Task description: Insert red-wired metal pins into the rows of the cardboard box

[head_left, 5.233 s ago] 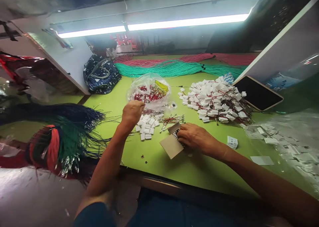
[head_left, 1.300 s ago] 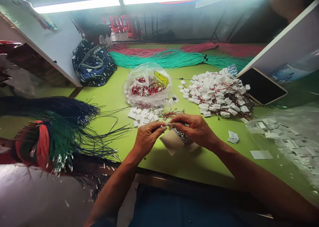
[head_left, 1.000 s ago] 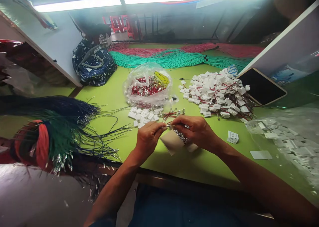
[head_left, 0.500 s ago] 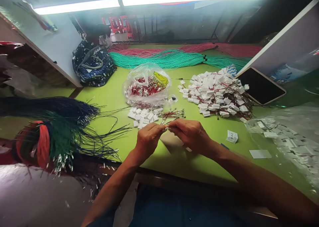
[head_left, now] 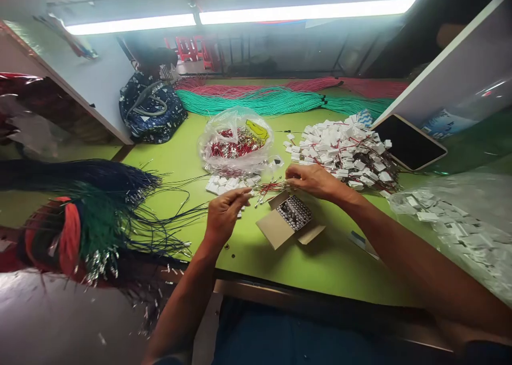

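Observation:
My left hand is closed in a pinch beside the white plastic connector housings. Whatever is between its fingertips is too small to make out. My right hand is also pinched, at the right end of a small pile of short red wires with metal tips. I cannot tell what its fingers hold. Just below it stands an open cardboard box, flaps spread, filled with rows of small round metal parts.
Behind the hands sits a clear plastic bag of red wires with metal ends. A heap of white housings on wires lies right, near a dark-screened tablet. Blue and green wire bundles hang over the left edge. Teal wires lie behind.
My hands have moved apart from where their fingertips met. The right went up to the red wires, uncovering the cardboard box; the left shifted slightly left.

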Demonstrator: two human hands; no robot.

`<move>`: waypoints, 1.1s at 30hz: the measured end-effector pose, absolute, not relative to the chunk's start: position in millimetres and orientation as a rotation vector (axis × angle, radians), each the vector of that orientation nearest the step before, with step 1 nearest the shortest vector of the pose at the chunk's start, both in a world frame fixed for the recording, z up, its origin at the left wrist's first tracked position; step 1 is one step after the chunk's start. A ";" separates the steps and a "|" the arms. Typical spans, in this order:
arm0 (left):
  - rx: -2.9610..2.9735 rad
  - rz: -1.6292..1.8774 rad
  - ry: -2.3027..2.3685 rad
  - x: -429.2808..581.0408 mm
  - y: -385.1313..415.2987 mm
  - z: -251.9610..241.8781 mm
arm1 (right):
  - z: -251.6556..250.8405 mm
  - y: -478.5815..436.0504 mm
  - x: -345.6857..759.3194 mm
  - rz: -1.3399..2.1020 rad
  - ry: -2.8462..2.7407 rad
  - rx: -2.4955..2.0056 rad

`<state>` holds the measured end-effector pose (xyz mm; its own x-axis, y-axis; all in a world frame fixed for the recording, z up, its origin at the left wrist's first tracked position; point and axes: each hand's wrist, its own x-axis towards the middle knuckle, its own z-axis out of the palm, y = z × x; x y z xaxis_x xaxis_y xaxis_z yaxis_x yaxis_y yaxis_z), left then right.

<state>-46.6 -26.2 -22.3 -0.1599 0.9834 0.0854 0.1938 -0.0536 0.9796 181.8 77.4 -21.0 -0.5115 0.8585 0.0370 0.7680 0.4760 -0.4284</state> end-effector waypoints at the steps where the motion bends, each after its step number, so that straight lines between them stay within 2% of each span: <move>1: 1.317 1.219 1.415 -45.9 -26.4 -22.4 | -23.4 78.1 183.3 0.392 -2.529 -1.418; 4: 1.352 1.081 1.342 -43.1 -26.9 -24.2 | -24.3 62.2 187.0 0.140 -2.589 -1.361; 9: 1.285 1.083 1.224 -39.0 -27.9 -28.1 | -23.0 9.6 188.3 0.145 -2.859 -1.075; 12: 1.084 1.130 1.132 -37.0 -27.1 -28.6 | -30.4 -2.9 186.7 0.097 -2.901 -1.071; 18: 0.646 1.382 1.056 -41.0 -19.7 -24.2 | -35.1 2.2 185.8 0.245 -2.843 -1.116; 27: 0.423 1.349 1.041 -38.2 -17.8 -26.2 | -41.2 8.5 185.6 0.413 -2.723 -1.141; 33: 0.406 1.342 1.018 -27.6 -20.4 -26.2 | -24.9 -0.1 163.5 0.411 -2.492 -1.041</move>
<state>-27.6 -20.4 -26.2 -0.0976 0.9243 -0.3689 -0.6043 0.2395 0.7599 163.5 -0.1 -24.9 -0.6387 0.7265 0.2535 0.6068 0.6781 -0.4147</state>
